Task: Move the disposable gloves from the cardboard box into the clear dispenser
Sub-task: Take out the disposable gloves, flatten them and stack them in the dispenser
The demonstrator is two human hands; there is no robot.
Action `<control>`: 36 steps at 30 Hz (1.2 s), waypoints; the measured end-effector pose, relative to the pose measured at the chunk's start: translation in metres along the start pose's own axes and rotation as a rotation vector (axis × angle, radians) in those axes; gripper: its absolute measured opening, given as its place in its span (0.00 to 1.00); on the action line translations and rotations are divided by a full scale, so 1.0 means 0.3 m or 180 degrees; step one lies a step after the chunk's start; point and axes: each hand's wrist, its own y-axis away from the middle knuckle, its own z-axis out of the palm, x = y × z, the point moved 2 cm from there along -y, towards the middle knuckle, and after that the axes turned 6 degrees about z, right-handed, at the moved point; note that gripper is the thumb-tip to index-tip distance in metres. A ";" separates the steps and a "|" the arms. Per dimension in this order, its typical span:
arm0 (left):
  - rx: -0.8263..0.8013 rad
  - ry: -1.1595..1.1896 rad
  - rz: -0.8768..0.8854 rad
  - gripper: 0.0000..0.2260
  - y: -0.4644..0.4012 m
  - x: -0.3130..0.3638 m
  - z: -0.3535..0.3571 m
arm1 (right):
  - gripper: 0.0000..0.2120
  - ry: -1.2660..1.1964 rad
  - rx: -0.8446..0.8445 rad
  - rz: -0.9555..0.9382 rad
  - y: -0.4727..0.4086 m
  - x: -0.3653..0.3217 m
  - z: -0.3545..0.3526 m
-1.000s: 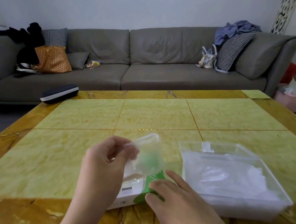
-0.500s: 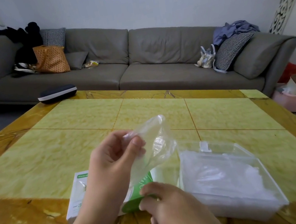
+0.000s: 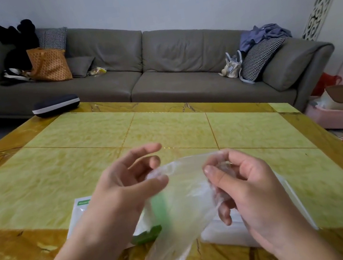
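The left hand point(image 3: 125, 182) pinches one edge of a disposable glove point(image 3: 178, 207) and the right hand point(image 3: 239, 182) grips the other, stretching the film above the worktop point(image 3: 188, 131), probably to flatten it for loading. The cardboard box point(image 3: 82, 209) lies beneath the left wrist; the clear dispenser point(image 3: 227, 231) lies beneath the right hand

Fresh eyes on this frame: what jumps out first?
Front and centre, two hands, left and right, stretch a clear disposable glove between them above the yellow tiled table. Under them sit the green-and-white cardboard box and the clear dispenser, mostly hidden. Behind, a long grey sofa spans the room.
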 end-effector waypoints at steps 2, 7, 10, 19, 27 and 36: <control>0.0110 0.0349 -0.0172 0.26 -0.008 0.008 -0.028 | 0.08 -0.0022 0.0019 0.0000 -0.007 0.001 -0.022; 0.0015 0.0302 -0.0761 0.26 -0.006 -0.013 -0.014 | 0.12 -0.0059 -0.0174 -0.0005 -0.018 0.007 -0.040; -0.0326 -0.0324 -0.0998 0.22 0.015 -0.032 0.023 | 0.09 -0.0043 -0.0364 0.0083 -0.021 0.020 -0.026; 0.0445 -0.0650 -0.0210 0.08 0.007 -0.008 0.015 | 0.09 -0.0578 -0.0084 0.0294 -0.039 0.037 -0.047; 0.0742 -0.1060 0.0204 0.05 0.000 0.019 -0.019 | 0.06 -0.0143 -0.0012 0.0271 -0.026 0.050 -0.041; 0.0719 -0.1160 -0.0214 0.06 -0.008 -0.013 -0.020 | 0.06 0.0136 -0.0095 0.0292 -0.026 0.055 -0.030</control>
